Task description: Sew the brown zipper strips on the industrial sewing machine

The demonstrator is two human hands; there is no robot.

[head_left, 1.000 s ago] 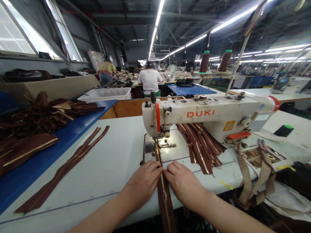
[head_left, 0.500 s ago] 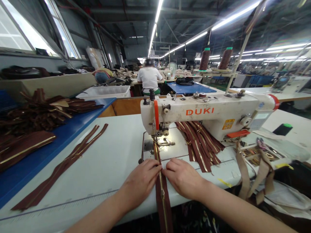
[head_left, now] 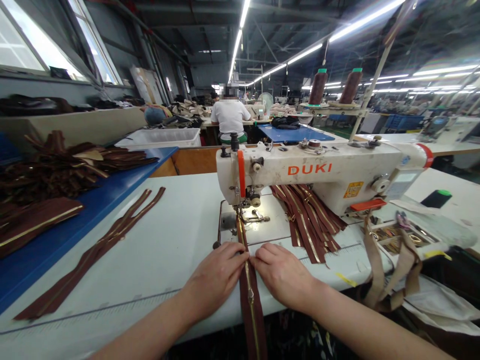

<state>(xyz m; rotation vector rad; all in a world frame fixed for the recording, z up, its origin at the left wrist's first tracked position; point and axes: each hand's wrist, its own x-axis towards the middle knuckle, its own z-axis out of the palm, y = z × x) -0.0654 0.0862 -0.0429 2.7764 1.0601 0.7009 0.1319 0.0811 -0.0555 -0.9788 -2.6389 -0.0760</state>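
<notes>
A brown zipper strip (head_left: 248, 300) with gold teeth runs from under the needle of the white sewing machine (head_left: 307, 167) toward me and hangs over the table's front edge. My left hand (head_left: 219, 272) pinches its left side, fingers closed. On the right side, my right hand (head_left: 281, 272) pinches the same strip, its fingertips close to the left ones. The metal slider (head_left: 251, 296) lies just below both hands. Several brown zipper strips (head_left: 307, 220) are bunched under the machine arm. Another brown strip (head_left: 90, 260), split at its far end, lies on the table at left.
Piled brown pieces (head_left: 48, 165) cover a blue surface (head_left: 150, 167) at left. A parts tray (head_left: 431, 245) with beige straps (head_left: 378, 270) is at right. Two thread cones (head_left: 318, 87) stand behind the machine. A person in white (head_left: 230, 118) sits farther back.
The view has shifted slightly. Both hands keep their grip on the zipper strip, and its position under the needle looks nearly the same.
</notes>
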